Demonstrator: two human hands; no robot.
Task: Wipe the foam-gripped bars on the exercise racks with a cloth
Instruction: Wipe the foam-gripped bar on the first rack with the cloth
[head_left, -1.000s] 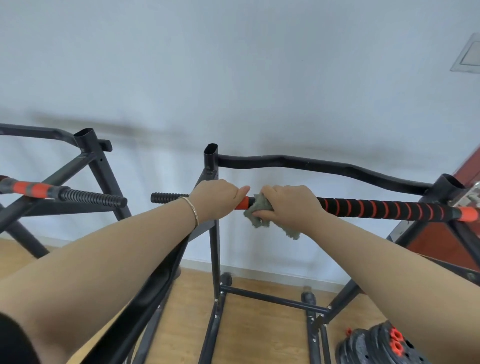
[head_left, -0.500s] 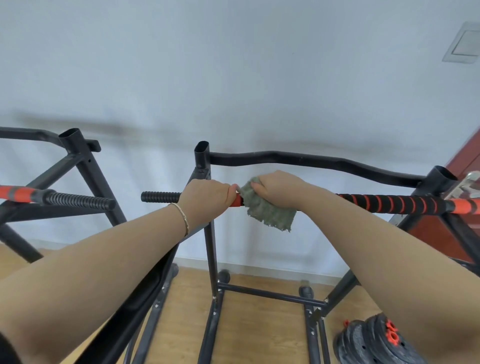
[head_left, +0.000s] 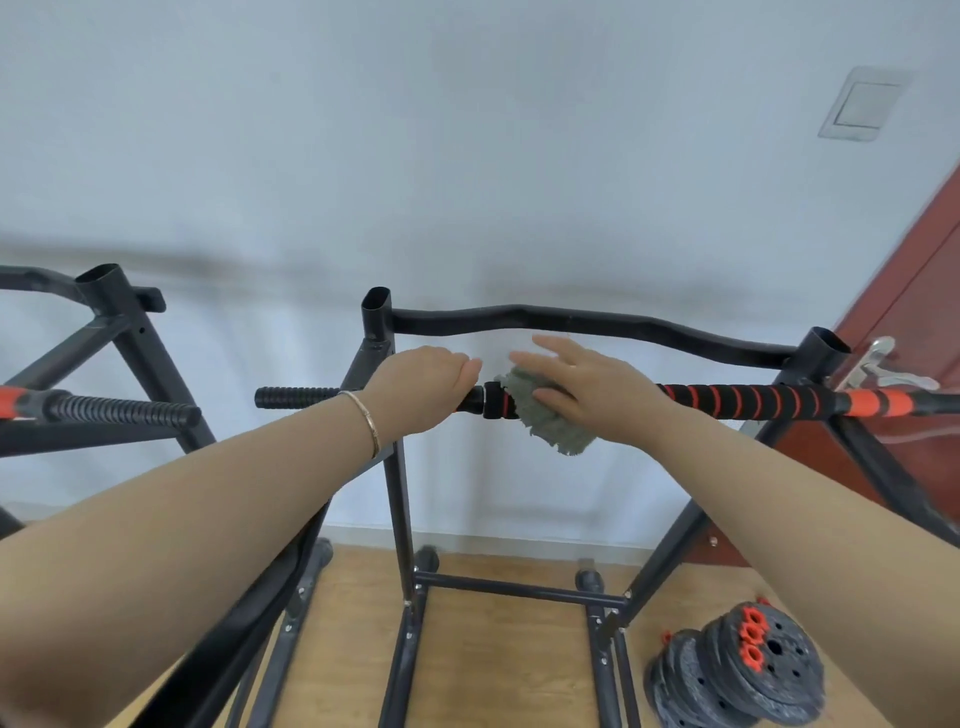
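A long bar with black-and-orange foam grip (head_left: 737, 401) lies across the middle black rack (head_left: 397, 467). My left hand (head_left: 423, 387) grips the bar just right of the rack's upright; its ribbed black end sticks out to the left. A grey-green cloth (head_left: 545, 423) is draped over the bar beside it. My right hand (head_left: 582, 384) lies on the cloth with fingers straight, pressing it onto the bar. A second foam-gripped bar (head_left: 98, 410) rests on the left rack (head_left: 135, 332).
A curved black top bar (head_left: 597, 325) runs behind my hands. Black weight plates with orange collars (head_left: 743, 670) lie on the wood floor at the lower right. A red-brown door with a metal handle (head_left: 883, 364) stands at the right, and a white wall is behind.
My right hand has opened from a pinch on the cloth to flat fingers laid over it, and a short black-and-orange stretch of bar now shows between my hands. The left hand keeps its grip.
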